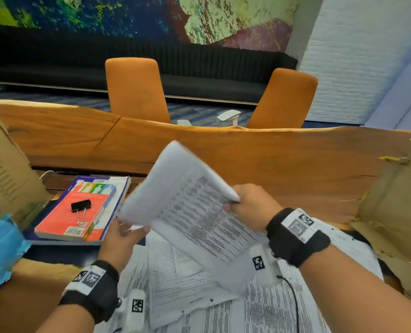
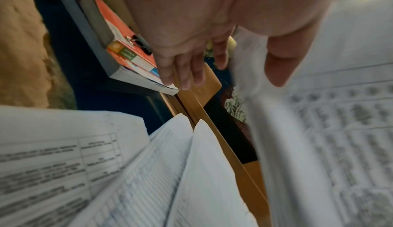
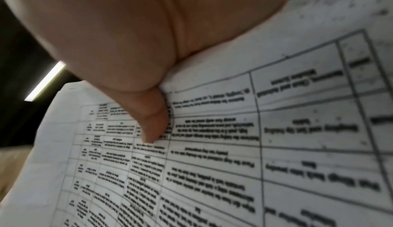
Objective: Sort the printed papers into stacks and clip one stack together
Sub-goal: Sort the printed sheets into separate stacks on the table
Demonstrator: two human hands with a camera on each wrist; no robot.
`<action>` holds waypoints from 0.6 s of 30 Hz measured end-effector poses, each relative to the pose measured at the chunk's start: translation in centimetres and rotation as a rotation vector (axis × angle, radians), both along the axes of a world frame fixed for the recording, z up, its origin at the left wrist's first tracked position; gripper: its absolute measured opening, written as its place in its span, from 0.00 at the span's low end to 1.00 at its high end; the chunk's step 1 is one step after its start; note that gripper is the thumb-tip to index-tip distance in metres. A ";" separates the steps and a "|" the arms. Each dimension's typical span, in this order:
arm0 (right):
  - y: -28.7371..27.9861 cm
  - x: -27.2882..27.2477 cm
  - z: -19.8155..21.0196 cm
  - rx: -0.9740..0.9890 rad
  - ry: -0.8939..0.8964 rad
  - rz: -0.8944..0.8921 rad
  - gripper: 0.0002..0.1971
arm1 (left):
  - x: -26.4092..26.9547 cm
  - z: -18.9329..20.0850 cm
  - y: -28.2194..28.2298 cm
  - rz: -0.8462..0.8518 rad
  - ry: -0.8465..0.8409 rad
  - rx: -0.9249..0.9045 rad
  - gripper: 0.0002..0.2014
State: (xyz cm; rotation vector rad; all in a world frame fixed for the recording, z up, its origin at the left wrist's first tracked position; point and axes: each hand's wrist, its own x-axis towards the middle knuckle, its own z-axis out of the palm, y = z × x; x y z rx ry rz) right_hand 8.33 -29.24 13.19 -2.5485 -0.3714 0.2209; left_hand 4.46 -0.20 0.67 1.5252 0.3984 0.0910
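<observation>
Right hand (image 1: 252, 205) grips a sheaf of printed papers (image 1: 190, 207) at its right edge, thumb (image 3: 153, 121) pressed on the printed table face, fingers curled behind; the sheaf is raised off the tabletop (image 1: 283, 164) and tilted, blurred in all views. Left hand (image 1: 121, 239) meets the sheaf's lower left corner; in the left wrist view its fingers (image 2: 185, 72) are extended and its thumb lies against the sheet, but whether it pinches cannot be told. Loose printed sheets (image 1: 187, 292) lie overlapping on the tabletop below both hands. A black binder clip (image 1: 80, 207) rests on a red book (image 1: 72, 215), stacked on another book, left of the papers.
</observation>
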 end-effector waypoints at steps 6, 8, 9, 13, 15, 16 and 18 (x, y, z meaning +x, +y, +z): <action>0.4 -1.6 -2.0 0.545 0.160 -0.185 0.12 | -0.6 1.7 -2.5 -0.290 -0.014 -0.401 0.49; 1.5 -2.6 -3.9 0.670 0.277 -0.215 0.04 | -1.3 1.8 -2.7 -0.290 0.001 -0.484 0.50; 2.1 -3.2 -5.0 0.690 0.319 -0.235 0.05 | -1.8 1.7 -2.6 -0.279 0.021 -0.488 0.50; 4.0 -5.0 -9.5 0.719 0.458 -0.253 0.04 | -3.8 -1.1 -0.4 -0.201 0.174 -0.391 0.31; 4.9 -5.5 -10.9 0.651 0.512 -0.206 0.02 | -4.9 -2.3 0.7 -0.160 0.236 -0.377 0.18; 5.2 -5.5 -11.2 0.594 0.533 -0.168 0.05 | -5.4 -2.9 1.4 -0.149 0.259 -0.374 0.15; 5.5 -4.6 -12.1 0.462 0.533 -0.135 0.14 | -6.2 -3.5 2.6 -0.090 0.333 -0.327 0.13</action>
